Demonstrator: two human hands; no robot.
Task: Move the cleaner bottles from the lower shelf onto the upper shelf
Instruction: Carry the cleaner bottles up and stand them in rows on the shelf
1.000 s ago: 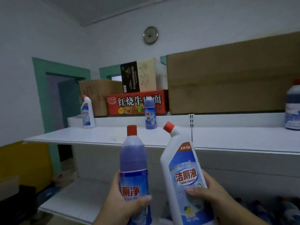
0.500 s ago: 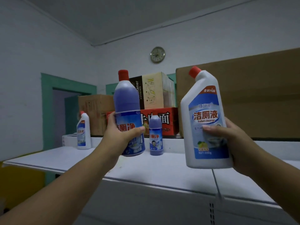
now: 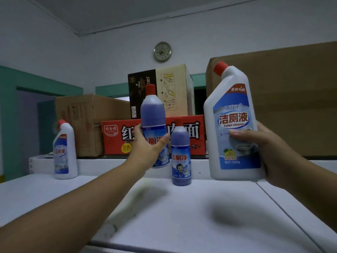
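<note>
left hand (image 3: 145, 143) grips purple bottle (image 3: 152, 114) | right hand (image 3: 262, 148) grips white bottle (image 3: 231, 114) | both above upper shelf (image 3: 182, 212)

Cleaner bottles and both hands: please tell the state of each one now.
Left hand: holds purple bottle, above shelf.
Right hand: holds white toilet cleaner bottle, above shelf.
Small purple bottle: standing, capped.
Far white bottle: standing, capped.

A round clock (image 3: 162, 51) hangs on the white wall. Below it, a tan-and-black box (image 3: 160, 92) sits on a red box (image 3: 153, 136), between two brown cardboard boxes.
</note>
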